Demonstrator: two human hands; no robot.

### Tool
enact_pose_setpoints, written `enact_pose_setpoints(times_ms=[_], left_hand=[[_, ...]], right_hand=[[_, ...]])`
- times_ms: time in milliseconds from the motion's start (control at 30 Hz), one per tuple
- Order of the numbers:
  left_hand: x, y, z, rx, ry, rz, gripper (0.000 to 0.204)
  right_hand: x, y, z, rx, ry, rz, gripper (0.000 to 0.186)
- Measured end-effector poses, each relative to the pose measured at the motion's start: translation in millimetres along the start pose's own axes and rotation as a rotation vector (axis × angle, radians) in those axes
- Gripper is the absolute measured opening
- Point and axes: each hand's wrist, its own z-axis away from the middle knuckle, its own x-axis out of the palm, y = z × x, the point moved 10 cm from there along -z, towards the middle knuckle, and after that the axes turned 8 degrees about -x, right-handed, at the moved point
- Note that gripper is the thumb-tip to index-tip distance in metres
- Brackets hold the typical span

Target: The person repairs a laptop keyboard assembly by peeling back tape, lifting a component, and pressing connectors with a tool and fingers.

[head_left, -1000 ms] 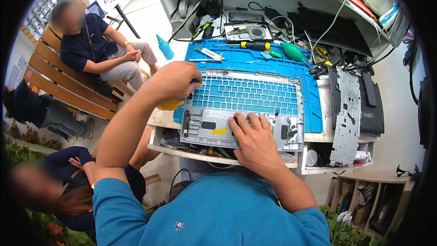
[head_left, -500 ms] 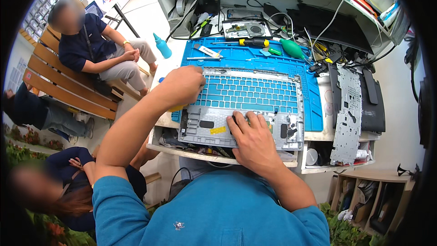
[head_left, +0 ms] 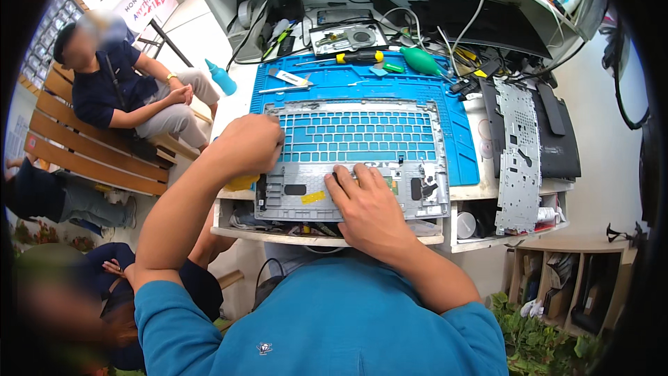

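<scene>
In the head view, slants the left forearm (head_left: pixel 182 209) from a bent elbow at the lower left of the frame up to the left of centre. Curls the left hand (head_left: pixel 252 143) there, with its back turned up and its knuckles to the right, at the left edge of a silver-grey laptop upper shell with an open keyboard lattice (head_left: pixel 316 174). Cannot tell the hidden fingertips' state, pinching or loose, nor anything in their grip.

Angles the right forearm (head_left: pixel 435 268) from the lower right up toward the centre. Lays the right hand (head_left: pixel 370 202) palm down, with fingers slightly fanned and nearly straight, on the shell's lower section, just below the lattice.

Has the shell at the centre of the frame, partly over a bright blue rectangular work mat (head_left: pixel 460 146), with its near edge above an open white drawer (head_left: pixel 327 240). Shows a short yellow strip (head_left: pixel 313 197) on the shell, between the two hands.

Beyond the shell, toward the upper centre, shows a yellow-and-black-handled screwdriver (head_left: pixel 360 58) and a green rubber blower bulb (head_left: pixel 419 60); at the upper left, a light-blue squeeze bottle (head_left: pixel 220 78); at the right, a long perforated grey metal plate (head_left: pixel 518 157).
</scene>
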Motion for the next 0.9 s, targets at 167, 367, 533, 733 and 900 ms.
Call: enact_pose_setpoints(times_ms=[167,367,533,733,900], left_hand=[[0,2,-9,0.027,0.007,0.031,0.018],[-23,32,-18,0.162,0.065,0.154,0.017],[-15,75,-39,0.218,0.105,0.127,0.017],[-29,109,-63,0.267,0.104,0.208,0.016],[-13,127,-67,0.28,0.054,0.185,0.02]], right_hand=[[-2,0,2,0.004,0.015,0.006,0.061],[-1,2,7,0.015,0.051,-0.004,0.062],[2,2,9,0.02,0.062,0.033,0.062],[5,6,10,0.023,0.051,0.018,0.063],[6,6,10,0.016,0.048,0.007,0.062]])
